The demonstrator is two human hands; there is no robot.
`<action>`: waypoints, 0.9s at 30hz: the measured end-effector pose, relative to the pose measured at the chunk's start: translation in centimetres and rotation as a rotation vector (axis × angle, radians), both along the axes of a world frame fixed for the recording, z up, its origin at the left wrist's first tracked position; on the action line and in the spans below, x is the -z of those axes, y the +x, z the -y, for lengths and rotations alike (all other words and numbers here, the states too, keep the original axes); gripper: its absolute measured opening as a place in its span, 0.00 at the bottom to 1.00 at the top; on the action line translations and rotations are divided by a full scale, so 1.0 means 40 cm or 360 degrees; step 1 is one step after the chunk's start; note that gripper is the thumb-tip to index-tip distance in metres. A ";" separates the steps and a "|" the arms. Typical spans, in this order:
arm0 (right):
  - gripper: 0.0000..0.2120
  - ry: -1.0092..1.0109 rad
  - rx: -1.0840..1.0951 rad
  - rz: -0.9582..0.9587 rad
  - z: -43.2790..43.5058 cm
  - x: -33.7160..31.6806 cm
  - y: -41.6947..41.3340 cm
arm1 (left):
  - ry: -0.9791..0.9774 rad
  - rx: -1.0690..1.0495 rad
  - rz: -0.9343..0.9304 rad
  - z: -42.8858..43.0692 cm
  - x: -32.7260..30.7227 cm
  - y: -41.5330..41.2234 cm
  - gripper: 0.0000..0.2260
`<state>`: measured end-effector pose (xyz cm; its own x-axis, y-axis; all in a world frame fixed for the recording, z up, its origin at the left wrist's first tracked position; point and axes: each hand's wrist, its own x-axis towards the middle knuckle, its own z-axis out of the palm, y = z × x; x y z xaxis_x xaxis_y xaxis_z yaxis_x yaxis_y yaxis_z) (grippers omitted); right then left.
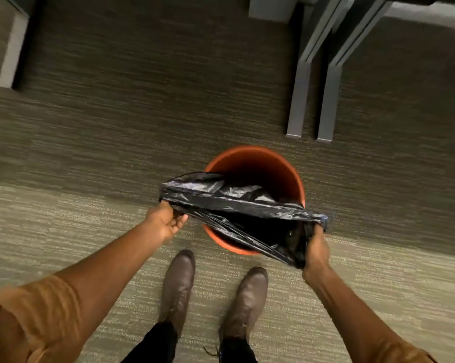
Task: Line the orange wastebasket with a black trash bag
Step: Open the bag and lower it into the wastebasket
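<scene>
At frame centre, orange wastebasket [257, 163] on carpet [116, 127], black trash bag [237, 203] stretched over its opening, left hand [166, 221] and right hand [316, 248] each clenched on a bag edge, brown shoes [179, 286] below.

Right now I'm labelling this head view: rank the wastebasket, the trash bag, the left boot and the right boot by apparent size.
1. Black trash bag
2. Orange wastebasket, partly covered by the bag
3. Left boot and right boot: look alike, unranked
</scene>
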<state>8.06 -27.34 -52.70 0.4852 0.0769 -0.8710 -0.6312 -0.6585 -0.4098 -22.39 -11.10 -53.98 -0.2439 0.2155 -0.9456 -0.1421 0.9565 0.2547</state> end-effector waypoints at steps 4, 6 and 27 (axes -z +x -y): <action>0.29 -0.0115 0.0231 -0.0170 0.017 0.053 -0.023 | 0.0020 -0.0050 0.0268 -0.002 0.019 -0.013 0.09; 0.29 -0.0074 0.0340 -0.0254 0.018 0.063 -0.040 | 0.0037 0.0025 0.0442 0.010 0.026 -0.018 0.13; 0.22 0.0141 0.0291 0.0060 0.059 0.190 -0.003 | 0.0655 0.1403 -0.0899 0.012 0.224 -0.015 0.13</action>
<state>7.92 -29.71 -60.31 0.5302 0.0600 -0.8457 -0.7200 -0.4948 -0.4865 -22.98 -11.60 -62.94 -0.2233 0.7945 -0.5648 0.7780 0.4944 0.3878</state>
